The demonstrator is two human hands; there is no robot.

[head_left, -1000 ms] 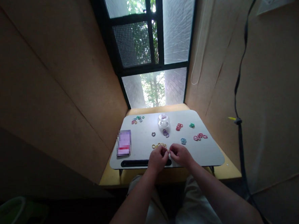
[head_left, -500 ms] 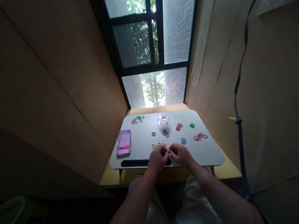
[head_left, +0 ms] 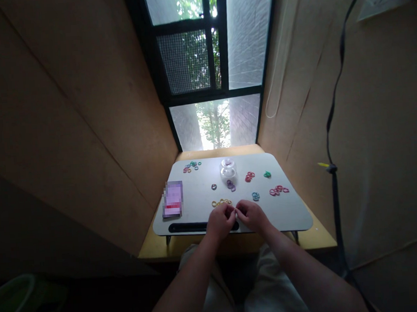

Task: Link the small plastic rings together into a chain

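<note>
My left hand (head_left: 221,219) and my right hand (head_left: 251,214) meet fingertip to fingertip above the front of the white lap table (head_left: 193,194). Both are closed in a pinch, and whatever lies between the fingertips is too small to name. Right behind my left hand lie several yellow bands (head_left: 218,203), partly covered by it. Blue bands (head_left: 255,196) rest just beyond my right hand. Farther back are purple bands (head_left: 230,185), a dark band (head_left: 213,186), red bands (head_left: 250,176), green bands (head_left: 267,174) and pinkish-red bands (head_left: 279,190).
A clear jar (head_left: 228,169) stands at the back middle of the table. Mixed coloured bands (head_left: 192,166) lie at the back left. A phone-like pink and purple rectangle (head_left: 173,199), blurred out, is at the left. A black slot (head_left: 188,227) runs along the front edge. A dark cable (head_left: 334,190) hangs at right.
</note>
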